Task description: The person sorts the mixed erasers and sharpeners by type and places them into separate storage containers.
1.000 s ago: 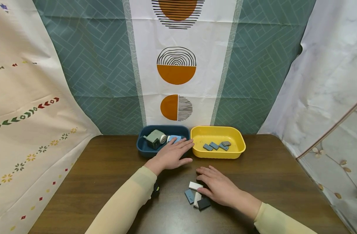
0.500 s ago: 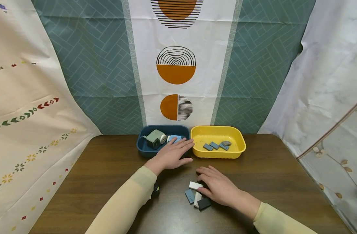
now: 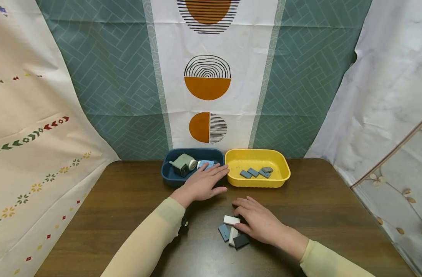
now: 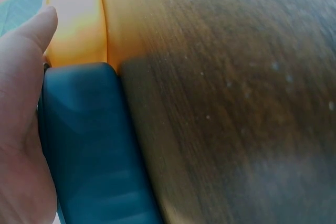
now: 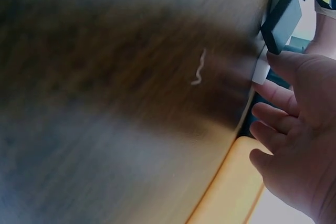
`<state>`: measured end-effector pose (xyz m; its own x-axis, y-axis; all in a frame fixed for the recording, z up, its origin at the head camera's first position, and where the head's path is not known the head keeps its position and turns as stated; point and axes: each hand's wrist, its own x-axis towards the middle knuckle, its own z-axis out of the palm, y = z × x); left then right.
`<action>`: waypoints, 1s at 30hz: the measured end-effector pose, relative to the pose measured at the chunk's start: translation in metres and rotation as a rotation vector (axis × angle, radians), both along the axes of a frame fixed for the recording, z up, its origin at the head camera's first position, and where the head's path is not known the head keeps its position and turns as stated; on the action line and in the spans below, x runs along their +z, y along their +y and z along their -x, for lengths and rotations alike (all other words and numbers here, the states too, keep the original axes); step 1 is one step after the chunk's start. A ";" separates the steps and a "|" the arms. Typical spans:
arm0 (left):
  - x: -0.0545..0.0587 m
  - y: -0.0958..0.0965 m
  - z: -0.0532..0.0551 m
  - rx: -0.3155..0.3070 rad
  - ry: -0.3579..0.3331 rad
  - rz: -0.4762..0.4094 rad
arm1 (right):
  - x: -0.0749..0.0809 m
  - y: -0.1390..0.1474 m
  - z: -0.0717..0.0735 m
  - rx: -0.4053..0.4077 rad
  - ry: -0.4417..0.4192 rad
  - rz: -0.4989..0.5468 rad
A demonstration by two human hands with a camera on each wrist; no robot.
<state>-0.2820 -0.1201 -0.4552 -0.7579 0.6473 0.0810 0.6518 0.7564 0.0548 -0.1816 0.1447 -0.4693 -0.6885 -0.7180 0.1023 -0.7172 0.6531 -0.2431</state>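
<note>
My left hand [image 3: 202, 184] reaches across the front right edge of the dark blue tub [image 3: 166, 175], fingers extended and holding nothing. In the left wrist view its thumb is beside the blue tub's wall [image 4: 100, 145]. Over the table, my right hand [image 3: 261, 221] has loosely bent fingers, beside a small pile. This pile has a white block [image 3: 231, 220], another white block [image 3: 233, 236], a blue-grey block [image 3: 223, 232] and a black block [image 3: 241, 241]. The thumb overlaps the first white block's right end. In the right wrist view the fingers are spread apart, with nothing gripped.
A yellow tub [image 3: 256, 184] stands right of the blue one, with several flat grey blocks [image 3: 253, 172] inside. The blue tub holds a grey-green boxy object [image 3: 184, 163] and a light blue and white item [image 3: 206, 164]. Behind them hangs a patterned curtain [image 3: 124, 88].
</note>
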 end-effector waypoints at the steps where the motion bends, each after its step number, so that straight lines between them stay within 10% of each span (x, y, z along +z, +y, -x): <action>1: 0.000 0.000 0.000 -0.002 -0.001 -0.003 | 0.000 0.000 0.000 0.000 0.001 -0.001; 30: 0.000 0.000 0.000 -0.003 -0.004 0.001 | 0.002 0.003 -0.003 -0.002 0.052 0.040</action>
<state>-0.2822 -0.1203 -0.4555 -0.7561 0.6499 0.0773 0.6541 0.7543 0.0564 -0.1789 0.1476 -0.4678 -0.6831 -0.7110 0.1670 -0.7281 0.6452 -0.2314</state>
